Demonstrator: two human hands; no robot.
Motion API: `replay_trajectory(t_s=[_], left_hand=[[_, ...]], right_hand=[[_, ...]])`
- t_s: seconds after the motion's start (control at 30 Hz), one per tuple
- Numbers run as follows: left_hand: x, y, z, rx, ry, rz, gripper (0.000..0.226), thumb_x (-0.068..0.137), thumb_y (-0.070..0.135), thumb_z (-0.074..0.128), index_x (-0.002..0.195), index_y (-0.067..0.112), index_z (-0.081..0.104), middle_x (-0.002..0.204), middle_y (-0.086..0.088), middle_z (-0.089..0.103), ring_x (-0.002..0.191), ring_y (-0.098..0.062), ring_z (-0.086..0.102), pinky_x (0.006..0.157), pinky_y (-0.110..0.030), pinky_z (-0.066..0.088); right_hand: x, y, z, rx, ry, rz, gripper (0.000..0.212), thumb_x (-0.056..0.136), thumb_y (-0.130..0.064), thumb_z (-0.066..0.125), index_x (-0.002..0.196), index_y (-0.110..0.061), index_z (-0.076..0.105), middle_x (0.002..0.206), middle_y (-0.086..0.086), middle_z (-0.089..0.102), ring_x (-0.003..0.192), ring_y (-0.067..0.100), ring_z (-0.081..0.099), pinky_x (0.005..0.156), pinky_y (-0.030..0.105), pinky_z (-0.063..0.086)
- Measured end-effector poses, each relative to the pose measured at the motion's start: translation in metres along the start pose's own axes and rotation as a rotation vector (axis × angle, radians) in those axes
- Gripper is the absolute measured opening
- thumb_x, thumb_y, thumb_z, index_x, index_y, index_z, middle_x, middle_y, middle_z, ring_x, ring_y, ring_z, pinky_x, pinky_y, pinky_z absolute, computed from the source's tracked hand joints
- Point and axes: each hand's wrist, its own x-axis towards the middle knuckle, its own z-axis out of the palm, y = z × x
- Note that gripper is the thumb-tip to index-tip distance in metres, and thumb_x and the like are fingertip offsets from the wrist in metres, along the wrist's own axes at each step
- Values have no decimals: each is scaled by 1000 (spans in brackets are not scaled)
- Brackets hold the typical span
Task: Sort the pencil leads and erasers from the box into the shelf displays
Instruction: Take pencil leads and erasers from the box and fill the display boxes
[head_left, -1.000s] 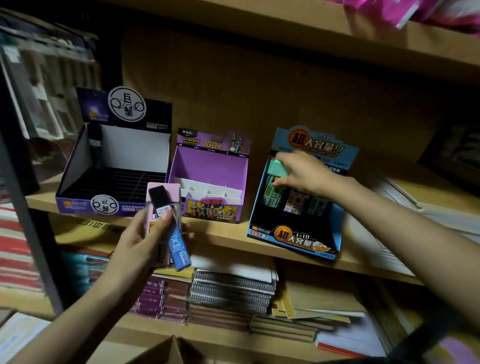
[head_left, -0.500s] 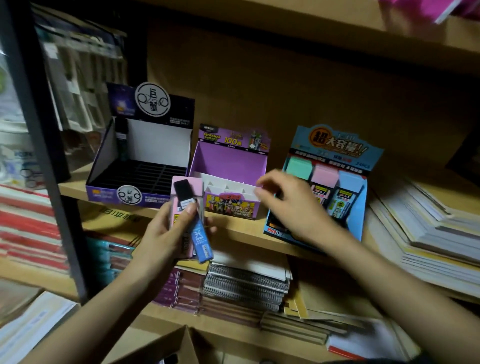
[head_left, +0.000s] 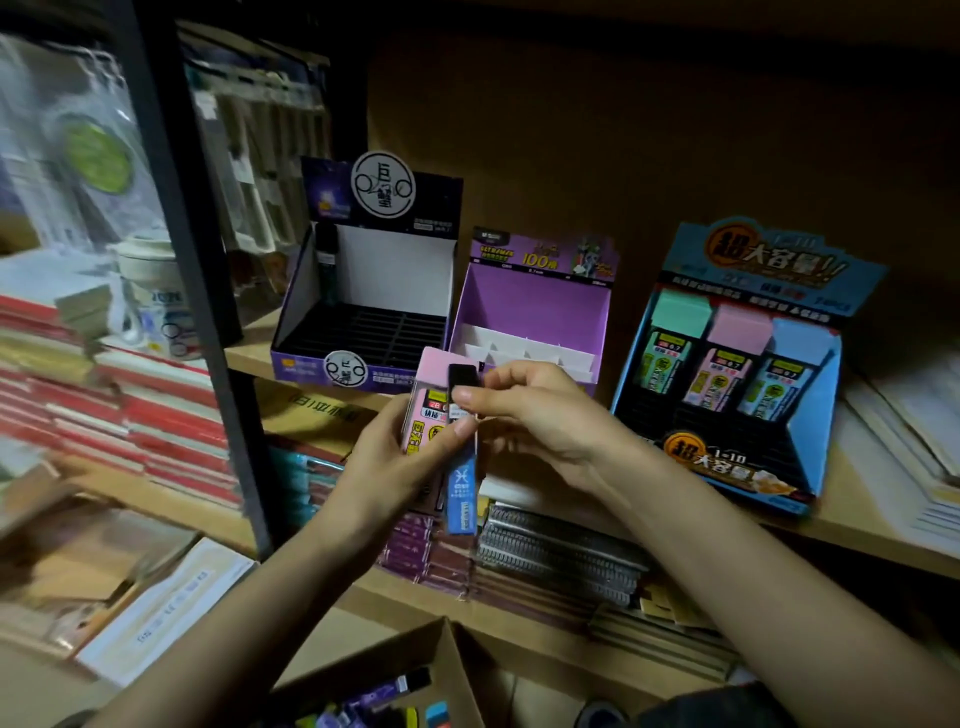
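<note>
My left hand (head_left: 384, 467) grips a pink-capped lead pack (head_left: 428, 384) and, in front of it, a slim blue lead case (head_left: 461, 493) with a black cap. My right hand (head_left: 540, 415) pinches the black top of the blue case with thumb and fingertips. Both hands are in front of the purple display (head_left: 535, 306), whose white dividers hold nothing. To its left stands a dark display (head_left: 363, 301) with one dark case at its back left. The blue display (head_left: 737, 364) on the right holds green, pink and blue packs.
An open cardboard box (head_left: 374, 670) with several loose cases sits at the bottom. Notebooks and paper stacks (head_left: 550, 551) fill the shelf below. A black shelf post (head_left: 202, 291) stands on the left, with red books (head_left: 156, 415) beyond. Paper stacks (head_left: 904, 441) lie right of the blue display.
My right hand left the blue display after setting the green pack in it, moved left and took hold of the blue case's top. My left hand kept its two packs.
</note>
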Motion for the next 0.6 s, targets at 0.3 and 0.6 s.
replay_trajectory(t_s=[0.3, 0.6], left_hand=[[11, 33, -34, 55, 54, 48, 31, 86, 41, 48, 110, 23, 56, 99, -11, 67, 84, -26, 69, 56, -35, 56], [5, 35, -112, 136, 303, 78, 23, 84, 36, 50, 105, 29, 57, 95, -6, 70, 84, -22, 69, 61, -27, 55]], right_hand=[[31, -49, -7, 107, 128, -244, 14, 83, -7, 66, 84, -15, 54, 71, -1, 62, 50, 3, 58, 46, 17, 45], [149, -90, 60, -261, 241, -534, 19, 82, -6, 69, 86, -15, 53, 85, 8, 61, 76, 23, 64, 65, 35, 53]])
